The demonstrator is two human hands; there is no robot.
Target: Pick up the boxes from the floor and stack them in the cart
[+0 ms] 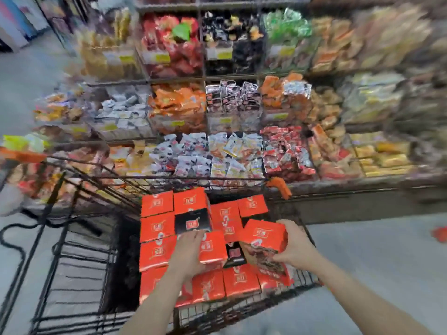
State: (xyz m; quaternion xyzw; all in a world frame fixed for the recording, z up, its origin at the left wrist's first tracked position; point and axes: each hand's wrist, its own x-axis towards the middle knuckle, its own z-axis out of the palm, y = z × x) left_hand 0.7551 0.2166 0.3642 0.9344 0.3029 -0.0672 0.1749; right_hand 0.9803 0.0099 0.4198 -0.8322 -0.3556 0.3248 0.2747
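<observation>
Tilting box (264, 234) leans left, cornerwise

Orange-red boxes (157, 227) (1 face black) in black wire cart (72, 238).

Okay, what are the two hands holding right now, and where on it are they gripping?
The right hand grips a tilted orange box by its right end, above the cart. The left hand lies on another orange box in the stack; its grip cannot be told.
</observation>
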